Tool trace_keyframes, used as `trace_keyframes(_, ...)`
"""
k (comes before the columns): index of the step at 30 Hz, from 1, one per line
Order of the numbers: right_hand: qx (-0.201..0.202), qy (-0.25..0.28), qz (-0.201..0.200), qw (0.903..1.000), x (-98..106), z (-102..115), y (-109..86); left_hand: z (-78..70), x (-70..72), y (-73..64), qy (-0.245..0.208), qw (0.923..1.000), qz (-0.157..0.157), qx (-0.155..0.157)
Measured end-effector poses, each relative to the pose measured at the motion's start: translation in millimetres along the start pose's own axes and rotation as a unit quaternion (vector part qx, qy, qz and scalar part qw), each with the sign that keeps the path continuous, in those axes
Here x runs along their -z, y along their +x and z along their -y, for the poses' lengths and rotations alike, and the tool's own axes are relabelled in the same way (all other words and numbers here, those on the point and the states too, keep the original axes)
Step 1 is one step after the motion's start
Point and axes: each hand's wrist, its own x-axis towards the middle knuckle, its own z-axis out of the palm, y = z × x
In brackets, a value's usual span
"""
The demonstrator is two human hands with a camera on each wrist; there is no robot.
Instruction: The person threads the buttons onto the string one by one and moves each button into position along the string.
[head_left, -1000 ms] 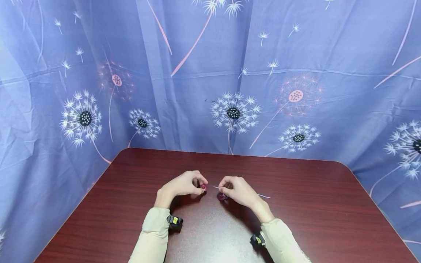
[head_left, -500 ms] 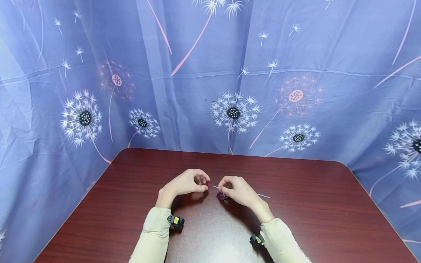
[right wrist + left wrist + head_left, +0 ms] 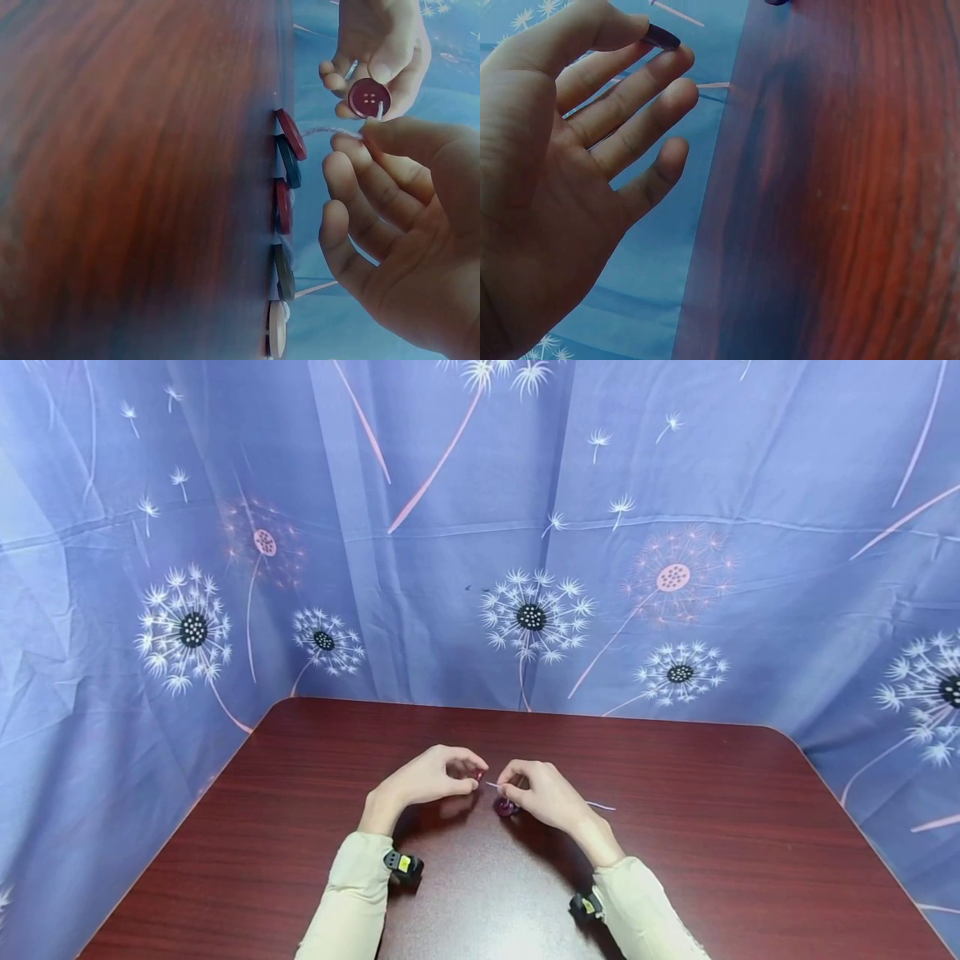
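You're probably in a staged recording booth, not a lived-in room: a blue dandelion-print curtain hangs beyond and beside your hands, enclosing the bare dark-red wooden table beneath them.

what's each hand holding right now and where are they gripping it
The left hand pinches a dark red button by its rim, thumb against fingertip. The right hand pinches a pale thread close to its free end.

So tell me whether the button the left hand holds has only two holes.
No: the dark red button pinched by the left hand shows four holes.
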Motion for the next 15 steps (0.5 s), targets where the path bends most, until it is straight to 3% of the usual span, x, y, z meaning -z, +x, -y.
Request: trace_keyframes(15,0.001,-0.008,-0.009,0.9999,0.4,-0.3,0.6,-5.2,-3.1,2.3,0.001,0.9997,0.022,0.000)
